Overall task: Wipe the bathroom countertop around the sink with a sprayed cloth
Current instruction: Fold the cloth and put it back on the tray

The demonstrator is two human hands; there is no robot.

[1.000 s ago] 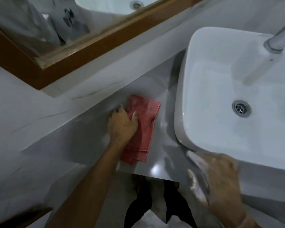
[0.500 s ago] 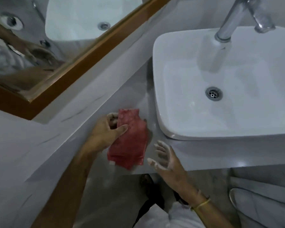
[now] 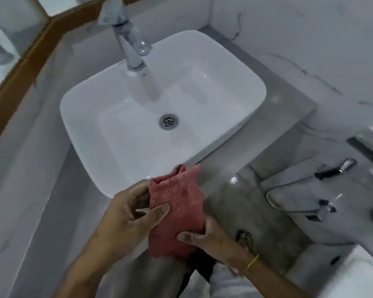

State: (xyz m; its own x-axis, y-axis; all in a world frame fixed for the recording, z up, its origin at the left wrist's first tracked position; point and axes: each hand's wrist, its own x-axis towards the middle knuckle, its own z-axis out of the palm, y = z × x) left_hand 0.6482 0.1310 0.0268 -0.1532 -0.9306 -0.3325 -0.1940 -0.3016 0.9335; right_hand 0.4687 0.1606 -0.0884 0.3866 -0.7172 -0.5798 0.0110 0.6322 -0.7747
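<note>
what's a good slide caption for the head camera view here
Both hands, left hand and right hand, hold a red cloth in front of the white sink, off the countertop.

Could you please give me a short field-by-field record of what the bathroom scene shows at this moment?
Setting: grey countertop with a white basin sitting on it
Tap: chrome tap at the back of the basin, no water visible
Drain: metal drain, open
Cloth: red cloth, held up in front of the basin's near edge, off the countertop
Left hand: left hand gripping the cloth's left side, thumb on top
Right hand: right hand gripping its lower right part
Wrist: yellow band on the right wrist
</note>
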